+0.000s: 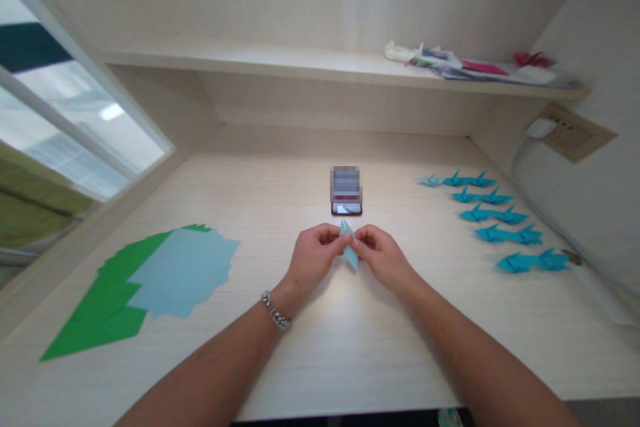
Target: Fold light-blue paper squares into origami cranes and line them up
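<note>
Both my hands meet over the middle of the desk, pinching a small folded piece of light blue paper point(349, 247). My left hand point(315, 255), with a metal bracelet at the wrist, grips its left side with closed fingers. My right hand point(383, 255) grips its right side the same way. The paper stands narrow and pointed between my fingertips, its lower tip hanging down. Just beyond my hands a phone point(346, 193) lies flat on the desk.
A fanned stack of light blue sheets point(185, 270) over green sheets point(105, 310) lies at the left. Several finished teal paper cranes point(495, 217) sit in rows at the right. A shelf point(300, 63) holds papers; a wall socket with a cable point(543, 130) is at right.
</note>
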Action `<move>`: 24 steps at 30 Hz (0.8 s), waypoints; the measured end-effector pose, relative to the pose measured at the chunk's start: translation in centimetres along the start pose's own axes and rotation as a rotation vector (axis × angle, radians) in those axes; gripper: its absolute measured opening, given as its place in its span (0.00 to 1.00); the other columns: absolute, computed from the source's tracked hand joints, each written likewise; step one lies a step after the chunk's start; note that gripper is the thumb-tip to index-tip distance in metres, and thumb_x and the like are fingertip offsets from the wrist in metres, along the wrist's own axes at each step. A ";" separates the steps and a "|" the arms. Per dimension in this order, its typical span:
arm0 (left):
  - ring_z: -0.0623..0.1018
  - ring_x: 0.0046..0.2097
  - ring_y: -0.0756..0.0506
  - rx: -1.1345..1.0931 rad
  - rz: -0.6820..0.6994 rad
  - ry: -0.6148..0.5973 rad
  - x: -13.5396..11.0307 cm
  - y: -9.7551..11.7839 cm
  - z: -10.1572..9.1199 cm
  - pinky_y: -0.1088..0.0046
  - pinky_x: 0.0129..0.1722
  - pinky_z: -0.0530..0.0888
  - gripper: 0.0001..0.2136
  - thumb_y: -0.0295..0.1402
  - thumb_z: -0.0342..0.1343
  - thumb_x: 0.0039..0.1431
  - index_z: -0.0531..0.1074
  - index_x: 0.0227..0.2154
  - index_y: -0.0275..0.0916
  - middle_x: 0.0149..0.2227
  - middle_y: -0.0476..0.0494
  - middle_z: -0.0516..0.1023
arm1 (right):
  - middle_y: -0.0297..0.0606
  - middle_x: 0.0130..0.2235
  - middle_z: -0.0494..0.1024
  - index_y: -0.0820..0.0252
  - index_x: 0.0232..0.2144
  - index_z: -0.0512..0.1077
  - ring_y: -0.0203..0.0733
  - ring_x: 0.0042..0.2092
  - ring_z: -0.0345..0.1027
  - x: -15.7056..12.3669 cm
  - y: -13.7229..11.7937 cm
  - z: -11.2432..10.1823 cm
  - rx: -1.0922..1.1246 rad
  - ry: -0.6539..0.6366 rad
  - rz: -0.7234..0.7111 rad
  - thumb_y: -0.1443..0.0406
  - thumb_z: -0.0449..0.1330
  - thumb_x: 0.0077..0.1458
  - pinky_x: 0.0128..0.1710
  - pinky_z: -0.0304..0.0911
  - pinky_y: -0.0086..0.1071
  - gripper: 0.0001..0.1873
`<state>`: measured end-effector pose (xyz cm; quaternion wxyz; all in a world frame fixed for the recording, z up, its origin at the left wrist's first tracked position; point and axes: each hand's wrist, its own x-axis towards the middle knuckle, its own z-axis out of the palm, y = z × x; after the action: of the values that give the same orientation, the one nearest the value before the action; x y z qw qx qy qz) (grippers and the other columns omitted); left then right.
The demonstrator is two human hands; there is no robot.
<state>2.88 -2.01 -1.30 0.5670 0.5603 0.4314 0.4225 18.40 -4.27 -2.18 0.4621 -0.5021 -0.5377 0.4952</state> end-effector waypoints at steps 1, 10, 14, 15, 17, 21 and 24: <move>0.75 0.29 0.49 -0.014 0.002 -0.016 0.0 0.0 0.0 0.73 0.31 0.72 0.09 0.35 0.63 0.49 0.76 0.29 0.33 0.28 0.43 0.78 | 0.32 0.28 0.71 0.59 0.29 0.67 0.35 0.29 0.66 -0.1 0.0 0.1 0.024 -0.009 0.009 0.58 0.61 0.51 0.30 0.63 0.31 0.11; 0.73 0.25 0.52 -0.007 -0.009 0.121 0.1 0.6 -0.3 0.77 0.27 0.70 0.11 0.38 0.63 0.49 0.74 0.23 0.33 0.23 0.47 0.75 | 0.33 0.29 0.75 0.59 0.32 0.70 0.35 0.29 0.69 -0.1 -0.6 0.1 0.150 -0.026 0.062 0.61 0.68 0.41 0.30 0.65 0.31 0.15; 0.75 0.28 0.50 -0.136 -0.034 0.119 0.1 0.5 -0.1 0.74 0.29 0.73 0.13 0.41 0.59 0.53 0.75 0.26 0.34 0.25 0.44 0.77 | 0.33 0.27 0.75 0.61 0.31 0.71 0.34 0.27 0.68 0.3 -0.8 -0.4 0.218 0.113 0.066 0.62 0.70 0.36 0.29 0.65 0.30 0.18; 0.76 0.28 0.49 -0.152 -0.042 0.106 0.1 0.5 -0.1 0.74 0.29 0.73 0.14 0.41 0.57 0.54 0.75 0.27 0.34 0.26 0.43 0.77 | 0.33 0.27 0.75 0.61 0.32 0.71 0.35 0.28 0.69 0.4 -0.9 -0.5 0.265 0.169 0.067 0.62 0.71 0.35 0.30 0.66 0.31 0.19; 0.76 0.29 0.48 -0.168 -0.062 0.063 0.0 0.5 0.0 0.73 0.29 0.73 0.14 0.42 0.56 0.55 0.76 0.29 0.33 0.27 0.41 0.78 | 0.32 0.27 0.76 0.60 0.34 0.70 0.36 0.29 0.71 0.5 -1.0 -0.8 0.382 0.276 0.073 0.62 0.71 0.35 0.33 0.69 0.33 0.22; 0.77 0.30 0.47 -0.127 -0.080 -0.013 -0.1 0.5 -0.1 0.70 0.30 0.74 0.15 0.41 0.57 0.55 0.77 0.31 0.32 0.31 0.38 0.79 | 0.33 0.28 0.77 0.59 0.36 0.69 0.38 0.30 0.73 0.6 -1.3 -1.3 0.456 0.414 0.063 0.62 0.71 0.36 0.33 0.71 0.35 0.23; 0.77 0.35 0.47 -0.050 0.001 0.023 -0.1 0.4 -0.2 0.70 0.36 0.75 0.13 0.38 0.60 0.52 0.76 0.38 0.35 0.36 0.39 0.79 | 0.34 0.26 0.78 0.61 0.36 0.69 0.38 0.27 0.72 0.5 -1.4 -1.5 0.299 0.376 0.037 0.62 0.70 0.37 0.31 0.71 0.34 0.22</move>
<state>2.68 -2.04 -0.85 0.5758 0.5412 0.4268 0.4399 19.75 -3.69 -0.64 0.6143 -0.5213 -0.3536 0.4752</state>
